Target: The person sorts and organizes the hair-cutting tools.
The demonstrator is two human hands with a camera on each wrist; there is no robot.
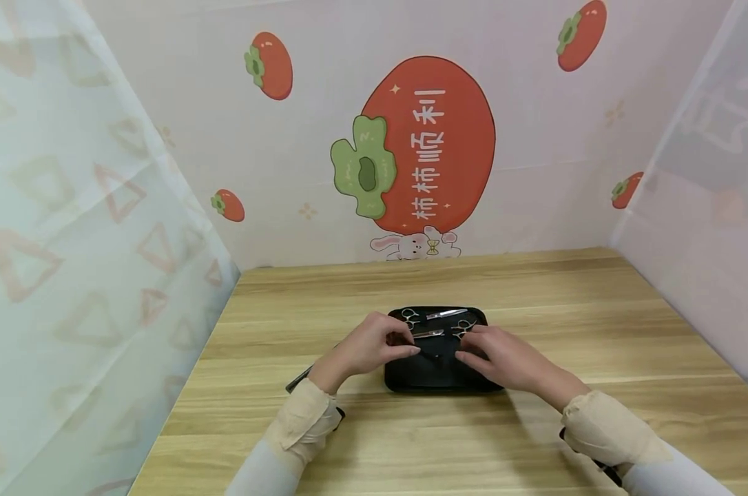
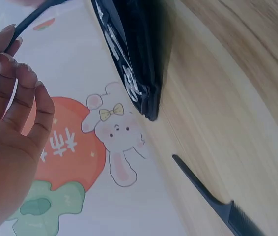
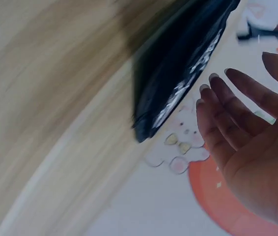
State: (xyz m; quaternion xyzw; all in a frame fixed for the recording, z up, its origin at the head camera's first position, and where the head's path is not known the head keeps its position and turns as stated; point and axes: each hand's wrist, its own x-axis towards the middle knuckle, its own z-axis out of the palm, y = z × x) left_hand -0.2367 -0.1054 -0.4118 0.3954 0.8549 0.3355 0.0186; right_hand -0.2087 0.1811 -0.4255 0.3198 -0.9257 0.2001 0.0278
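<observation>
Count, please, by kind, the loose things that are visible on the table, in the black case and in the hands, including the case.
Scissors: 2
Comb: 1
Slim black item in the left hand, its kind unclear: 1
Black case: 1
Total: 5

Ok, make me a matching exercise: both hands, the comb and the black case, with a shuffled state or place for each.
1. Left hand
2. Right hand
3. Comb
4. Black case

A. Carries scissors inside
B. Loosely open, holding nothing
C. On the wooden table, left of the case
D. Pinches a thin dark tool

Pairs: 1-D, 2-B, 3-C, 4-A
</observation>
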